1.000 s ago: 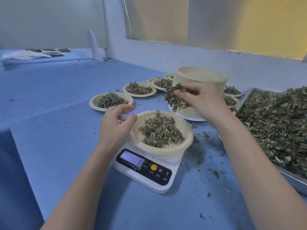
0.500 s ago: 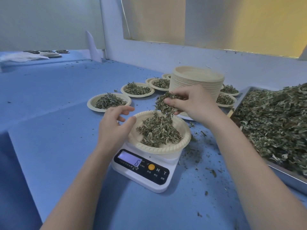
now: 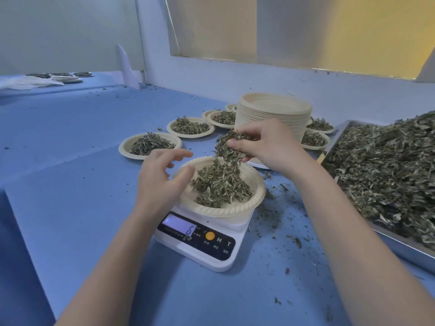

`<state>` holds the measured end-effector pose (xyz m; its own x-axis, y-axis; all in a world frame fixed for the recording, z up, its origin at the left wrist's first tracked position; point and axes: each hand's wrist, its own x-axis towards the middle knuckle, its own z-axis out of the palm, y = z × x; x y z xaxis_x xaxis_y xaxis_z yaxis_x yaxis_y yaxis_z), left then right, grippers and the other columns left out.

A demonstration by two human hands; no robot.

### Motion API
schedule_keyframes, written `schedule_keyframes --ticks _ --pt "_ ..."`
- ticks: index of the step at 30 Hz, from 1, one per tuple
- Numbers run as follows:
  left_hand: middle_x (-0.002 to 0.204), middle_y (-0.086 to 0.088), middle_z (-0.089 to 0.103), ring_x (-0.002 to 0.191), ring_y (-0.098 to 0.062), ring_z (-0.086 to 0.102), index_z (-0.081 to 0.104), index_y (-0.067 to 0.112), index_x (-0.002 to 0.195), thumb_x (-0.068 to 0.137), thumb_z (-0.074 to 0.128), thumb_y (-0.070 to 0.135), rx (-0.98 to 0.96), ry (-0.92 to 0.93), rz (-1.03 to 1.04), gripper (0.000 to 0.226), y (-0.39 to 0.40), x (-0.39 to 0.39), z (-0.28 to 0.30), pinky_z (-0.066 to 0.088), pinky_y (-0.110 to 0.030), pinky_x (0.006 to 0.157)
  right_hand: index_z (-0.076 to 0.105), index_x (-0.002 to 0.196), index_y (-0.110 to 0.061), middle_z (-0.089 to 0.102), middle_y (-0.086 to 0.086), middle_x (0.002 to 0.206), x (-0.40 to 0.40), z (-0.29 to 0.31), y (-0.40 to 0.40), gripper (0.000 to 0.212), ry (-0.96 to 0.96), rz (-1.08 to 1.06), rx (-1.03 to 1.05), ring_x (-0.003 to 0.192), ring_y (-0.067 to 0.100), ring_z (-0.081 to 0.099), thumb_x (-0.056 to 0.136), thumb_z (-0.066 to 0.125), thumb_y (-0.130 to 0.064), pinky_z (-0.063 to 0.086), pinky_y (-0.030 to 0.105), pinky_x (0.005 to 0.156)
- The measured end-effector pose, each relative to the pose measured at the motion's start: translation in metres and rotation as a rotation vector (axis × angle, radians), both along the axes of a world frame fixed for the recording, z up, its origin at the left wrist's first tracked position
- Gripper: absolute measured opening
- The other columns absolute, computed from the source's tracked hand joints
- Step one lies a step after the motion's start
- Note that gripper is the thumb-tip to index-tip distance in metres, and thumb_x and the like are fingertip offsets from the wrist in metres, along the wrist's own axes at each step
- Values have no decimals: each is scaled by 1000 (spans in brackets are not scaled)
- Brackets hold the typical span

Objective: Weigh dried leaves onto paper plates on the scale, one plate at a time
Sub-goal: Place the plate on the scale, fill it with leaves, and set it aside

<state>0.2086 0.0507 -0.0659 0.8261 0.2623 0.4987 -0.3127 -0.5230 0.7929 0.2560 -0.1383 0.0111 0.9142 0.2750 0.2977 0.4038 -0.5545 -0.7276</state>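
Over the scale (image 3: pixel 200 234), head view, the only one I have: my right hand (image 3: pixel 266 147) is pinched round a clump of dried leaves (image 3: pixel 229 147), held just above the far rim of the paper plate (image 3: pixel 226 209). That plate sits on the scale pan with a heap already in it. Some leaves trail from the clump down toward the heap. My left hand (image 3: pixel 160 182) is relaxed, fingers loosely spread, holding nothing; its thumb lies at the plate's near-left rim, and I can't tell whether it touches. Display shows a single digit that looks like 6.

Risks as I judge them:
- Left thumb leaning on the rim would load the pan and falsify the reading. Needs to be clear before I trust the number.
- Letting the whole clump go at once likely overshoots the target; then I'd be picking leaves back out.
- The clump hangs near the plate's edge, so loose bits can fall past the rim onto the blue worktop (image 3: pixel 70 208). Crumbs already lie scattered right of the scale.
- Leaves landing on the scale body or under the plate would count as weight without being on the plate.
- The plate is light and overhangs the pan; a nudge could tip or slide it.

Supply tray (image 3: pixel 353 128) sits to the right, piled high. Stack of empty plates (image 3: pixel 273 109) behind, filled plates (image 3: pixel 150 144) beyond to the left.
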Motion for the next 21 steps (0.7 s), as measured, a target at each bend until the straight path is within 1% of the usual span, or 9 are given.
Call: schedule_keyframes --ticks 2,3,5,8,10,13,17,21 --pt "107 8 55 106 -11 45 66 40 95 81 69 38 57 -12 -33 14 -5 -3 3 38 -24 87 69 113 -12 62 -12 72 -1 1 -1 34 -9 -5 -18 55 4 66 83 72 -28 41 4 57" --pt "107 9 55 109 -11 43 67 38 95 82 69 38 80 -21 -49 14 -8 -4 3 36 -27 92 69 112 -13 63 -12 74 -1 1 -1 33 -17 -6 -29 55 4 66 83 72 -29 41 4 57" --pt "105 10 56 109 -11 42 69 36 96 81 69 43 102 -39 -71 17 -13 -5 5 34 -28 95 71 110 -15 66 -9 78 -3 2 -1 31 -32 0 -39 53 4 65 83 72 -30 42 6 58" --pt "103 8 59 105 -12 46 69 31 98 77 58 48 66 -44 -58 29 -13 -5 5 36 -26 90 73 104 -21 71 -6 85 -6 4 -1 25 -53 39 -31 48 1 62 81 73 -30 43 5 55" --pt "101 9 59 102 -12 49 68 33 97 78 55 47 9 -38 -40 28 -9 -5 4 36 -22 84 74 100 -22 70 -7 80 -5 4 -1 19 -60 45 -14 45 1 61 82 73 -26 43 5 53" --pt "100 13 59 98 -10 51 68 35 94 78 54 47 -66 -34 -21 24 -5 -4 2 37 -18 77 74 92 -22 67 -8 72 -3 3 0 9 -76 19 -3 43 0 59 84 71 -19 43 6 54" --pt "99 14 58 96 -9 52 67 37 92 78 54 47 -80 -37 -20 22 -3 -3 1 37 -18 76 71 85 -26 64 -13 64 -4 4 0 11 -94 14 61 41 -2 56 83 71 -15 44 6 52" --pt "99 12 59 96 -9 52 68 35 93 79 53 46 -80 -43 -16 23 -2 -2 1 38 -19 76 71 84 -26 66 -10 66 -5 7 -1 10 -111 11 99 40 -2 56 82 72 -16 43 5 53"
